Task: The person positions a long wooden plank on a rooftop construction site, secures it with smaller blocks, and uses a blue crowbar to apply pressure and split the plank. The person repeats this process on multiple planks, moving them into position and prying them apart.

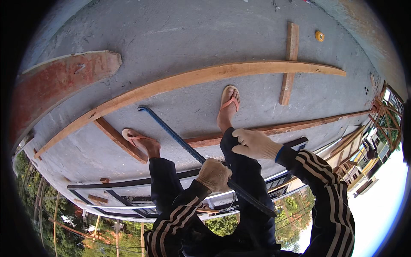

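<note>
My left hand (pixel 214 174), in a cream knitted glove, is wrapped round a dark blue ribbed pry bar (pixel 172 133). The bar's forked, bent end points away from me over the concrete; its other end passes back over my right thigh. My right hand (pixel 256 144), also gloved, appears in front of my right lower leg. Its fingers are loosely bent, with the thumb apart, and I see nothing between them. Beyond the bar a long wooden plank (pixel 192 78) lies across a short wood piece (pixel 288 88) on the right and another wood piece (pixel 120 139) on the left.
A yellow tape measure (pixel 320 36) lies at the far right. At the left is a reddish, worn board (pixel 64 79). Another long timber (pixel 299 125) runs behind my right foot. A dark metal frame (pixel 132 183) lies near the slab's edge, with trees beyond. My sandalled feet stand on concrete.
</note>
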Tool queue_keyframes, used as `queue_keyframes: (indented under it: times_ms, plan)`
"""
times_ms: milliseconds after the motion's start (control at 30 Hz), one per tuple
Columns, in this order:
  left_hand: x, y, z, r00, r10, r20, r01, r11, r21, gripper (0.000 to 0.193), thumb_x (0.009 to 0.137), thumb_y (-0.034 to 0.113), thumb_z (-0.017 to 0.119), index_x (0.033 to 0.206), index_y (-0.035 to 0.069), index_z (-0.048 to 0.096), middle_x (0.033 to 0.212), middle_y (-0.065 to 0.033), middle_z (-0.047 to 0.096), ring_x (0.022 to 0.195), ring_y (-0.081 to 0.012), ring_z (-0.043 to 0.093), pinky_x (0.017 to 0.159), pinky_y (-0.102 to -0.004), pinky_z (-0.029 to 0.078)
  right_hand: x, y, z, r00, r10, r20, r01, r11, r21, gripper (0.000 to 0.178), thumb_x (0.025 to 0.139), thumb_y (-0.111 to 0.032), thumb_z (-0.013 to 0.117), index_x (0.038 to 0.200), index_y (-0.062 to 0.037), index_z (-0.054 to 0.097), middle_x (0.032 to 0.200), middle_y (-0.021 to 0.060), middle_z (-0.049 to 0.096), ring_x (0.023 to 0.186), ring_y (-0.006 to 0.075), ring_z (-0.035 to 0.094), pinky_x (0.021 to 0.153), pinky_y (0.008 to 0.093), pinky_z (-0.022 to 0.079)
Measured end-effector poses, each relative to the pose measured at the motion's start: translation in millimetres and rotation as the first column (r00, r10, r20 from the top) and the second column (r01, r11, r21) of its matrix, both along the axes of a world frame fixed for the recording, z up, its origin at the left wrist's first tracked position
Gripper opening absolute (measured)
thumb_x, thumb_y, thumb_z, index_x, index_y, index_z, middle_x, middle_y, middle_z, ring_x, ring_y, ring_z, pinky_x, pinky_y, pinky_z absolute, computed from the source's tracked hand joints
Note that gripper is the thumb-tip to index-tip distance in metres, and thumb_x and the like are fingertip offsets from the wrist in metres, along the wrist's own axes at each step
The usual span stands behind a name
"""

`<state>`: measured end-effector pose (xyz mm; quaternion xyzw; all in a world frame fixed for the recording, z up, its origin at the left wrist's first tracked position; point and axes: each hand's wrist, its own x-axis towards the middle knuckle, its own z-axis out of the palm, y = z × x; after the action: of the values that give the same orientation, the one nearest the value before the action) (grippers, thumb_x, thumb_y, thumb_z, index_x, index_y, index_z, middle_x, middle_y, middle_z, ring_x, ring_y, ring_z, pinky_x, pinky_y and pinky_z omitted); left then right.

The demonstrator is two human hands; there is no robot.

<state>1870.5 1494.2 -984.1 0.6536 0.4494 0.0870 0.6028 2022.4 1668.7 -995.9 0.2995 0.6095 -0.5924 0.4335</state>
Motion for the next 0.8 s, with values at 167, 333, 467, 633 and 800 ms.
queue_keyframes:
  times_ms: [167, 333, 467, 633, 800]
  plan:
    - [-24, 6, 29, 0.995, 0.104, -0.008, -0.103, 0.993, 0.053, 0.035, 0.062, 0.049, 0.079, 0.07, 0.016, 0.076, 0.06, -0.0045, 0.066, 0.058, -0.0251, 0.069, 0.057, -0.0411, 0.053, -38, -52, 100, 0.927, -0.285, 0.243, 0.352, 0.886, -0.303, 0.091, 0.087, -0.039, 0.069, 0.15, 0.0066, 0.023, 0.115, 0.0301, 0.064, 0.104, 0.035, 0.07, 0.089, 0.0386, 0.056]
    - [-36, 13, 67, 0.957, 0.267, 0.111, -0.272, 0.961, 0.042, 0.036, 0.065, 0.048, 0.078, 0.075, 0.013, 0.078, 0.065, -0.008, 0.069, 0.064, -0.0285, 0.071, 0.059, -0.0417, 0.055, -80, -27, 156, 0.825, -0.313, 0.471, 0.503, 0.787, -0.358, 0.11, 0.083, -0.02, 0.08, 0.158, 0.0014, 0.003, 0.13, 0.0212, 0.054, 0.109, 0.0272, 0.066, 0.074, 0.039, 0.066]
    - [-40, 8, 87, 0.847, 0.497, 0.192, -0.508, 0.862, 0.009, 0.033, 0.067, 0.045, 0.077, 0.079, 0.013, 0.079, 0.068, -0.0093, 0.07, 0.068, -0.03, 0.072, 0.063, -0.0433, 0.055, -116, -16, 189, 0.843, -0.238, 0.483, 0.393, 0.885, -0.248, 0.104, 0.078, -0.015, 0.082, 0.154, 0.004, 0.014, 0.122, 0.0203, 0.055, 0.1, 0.0221, 0.066, 0.073, 0.0337, 0.064]
    - [-70, -36, 95, 0.658, 0.713, 0.241, -0.747, 0.659, 0.088, 0.047, 0.071, 0.043, 0.076, 0.103, 0.008, 0.075, 0.092, -0.0106, 0.072, 0.1, -0.0301, 0.069, 0.086, -0.0454, 0.051, -172, -52, 190, 0.863, 0.025, 0.505, 0.045, 0.991, -0.126, 0.093, 0.079, -0.013, 0.079, 0.149, 0.0053, 0.021, 0.114, 0.0176, 0.058, 0.087, 0.0175, 0.066, 0.063, 0.0274, 0.06]
    - [-106, -148, 102, 0.135, 0.991, -0.017, -0.989, 0.136, 0.055, 0.069, 0.075, 0.032, 0.079, 0.131, 0.004, 0.051, 0.113, -0.0171, 0.063, 0.115, -0.0373, 0.06, 0.103, -0.0464, 0.045, -215, -82, 200, 0.749, -0.029, 0.662, 0.116, 0.989, -0.088, 0.054, 0.09, -0.015, 0.072, 0.131, 0.0044, 0.042, 0.109, 0.0193, 0.061, 0.087, 0.0217, 0.072, 0.056, 0.0281, 0.058]
